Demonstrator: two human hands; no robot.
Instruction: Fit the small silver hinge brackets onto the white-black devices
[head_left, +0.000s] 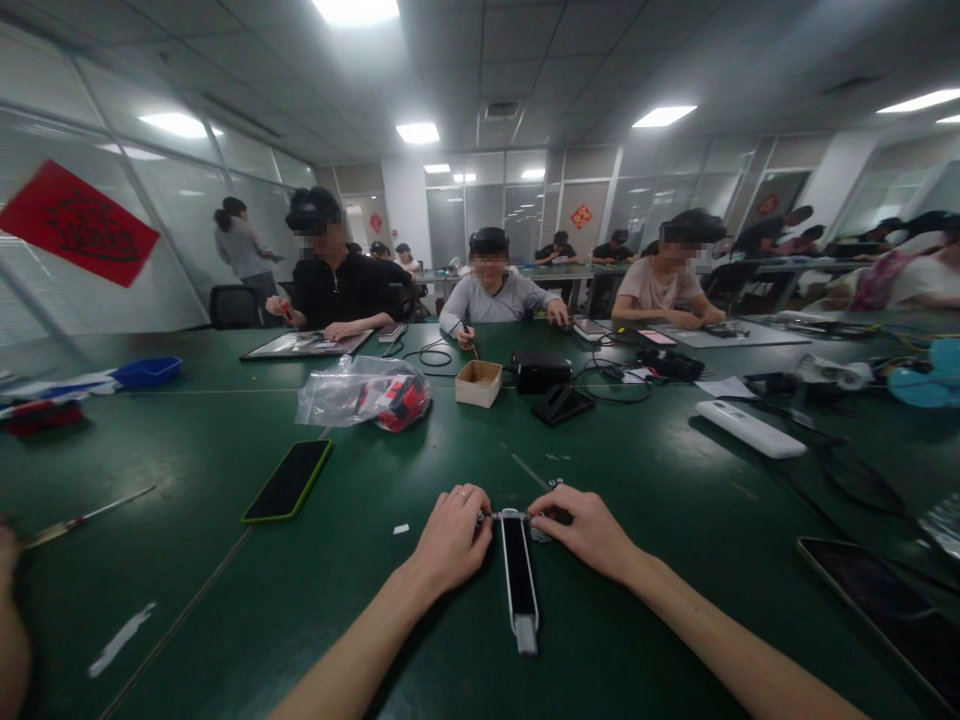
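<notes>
A long, narrow device (520,572) with a white frame, a black middle and a grey near end lies on the green table (615,640) in front of me. My left hand (455,530) is at the left of its far end, fingers closed around a small metallic part (481,517) that is mostly hidden. On the other side, my right hand (581,525) pinches thumb and forefinger together by the far right corner; what is between them is too small to name. A small grey piece (540,536) lies under the right fingertips.
A green-edged phone (289,482) lies to the left, with a plastic bag (366,392) and a small box (478,384) beyond. At right are a white device (750,429), cables and a large phone (881,610). A screwdriver (90,517) lies far left. Several people work opposite.
</notes>
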